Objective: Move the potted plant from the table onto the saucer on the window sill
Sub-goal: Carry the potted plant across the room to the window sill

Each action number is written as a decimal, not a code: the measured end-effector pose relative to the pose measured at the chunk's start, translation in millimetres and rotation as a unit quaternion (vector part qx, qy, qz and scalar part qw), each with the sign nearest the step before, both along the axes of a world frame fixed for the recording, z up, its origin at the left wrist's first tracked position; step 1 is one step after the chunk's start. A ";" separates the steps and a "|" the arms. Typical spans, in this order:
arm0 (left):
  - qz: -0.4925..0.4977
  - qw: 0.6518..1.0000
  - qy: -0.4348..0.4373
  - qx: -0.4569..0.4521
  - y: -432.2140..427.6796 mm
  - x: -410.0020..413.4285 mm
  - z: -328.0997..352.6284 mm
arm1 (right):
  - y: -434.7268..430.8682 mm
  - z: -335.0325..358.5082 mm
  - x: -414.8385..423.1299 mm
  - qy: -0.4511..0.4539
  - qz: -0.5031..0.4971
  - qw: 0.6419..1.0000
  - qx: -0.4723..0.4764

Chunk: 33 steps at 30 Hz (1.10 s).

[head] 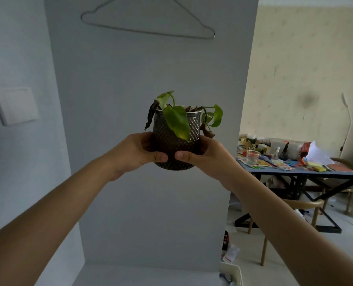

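The potted plant, a dark textured glass pot with green and wilted brown leaves, is held up in mid-air at the centre of the view, in front of a pale wall. My left hand grips its left side and my right hand its right side, both thumbs pressing on the front of the pot. The pot stands upright. No saucer or window sill is in sight.
A dark table cluttered with papers, a glass cup and bottles stands at the right, with a wooden chair in front of it. A wire hanger hangs on the wall above; a light switch is at the left.
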<state>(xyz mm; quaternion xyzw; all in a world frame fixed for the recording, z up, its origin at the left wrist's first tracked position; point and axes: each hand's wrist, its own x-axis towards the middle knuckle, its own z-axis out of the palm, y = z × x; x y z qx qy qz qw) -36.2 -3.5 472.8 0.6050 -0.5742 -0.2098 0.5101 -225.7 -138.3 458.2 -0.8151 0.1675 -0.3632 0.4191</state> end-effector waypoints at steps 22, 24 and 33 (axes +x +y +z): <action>-0.005 1.000 -0.023 -0.013 49.5 -103.9 164.5 | 47.0 167.3 -107.5 0.021 0.017 0.999 -0.029; -0.010 1.000 -0.026 -0.011 45.1 -105.1 168.9 | 46.4 171.9 -111.5 0.024 0.005 0.999 -0.035; -0.082 0.995 -0.045 -0.015 2.7 -109.0 175.6 | 29.4 181.3 -131.1 0.039 -0.082 0.995 -0.030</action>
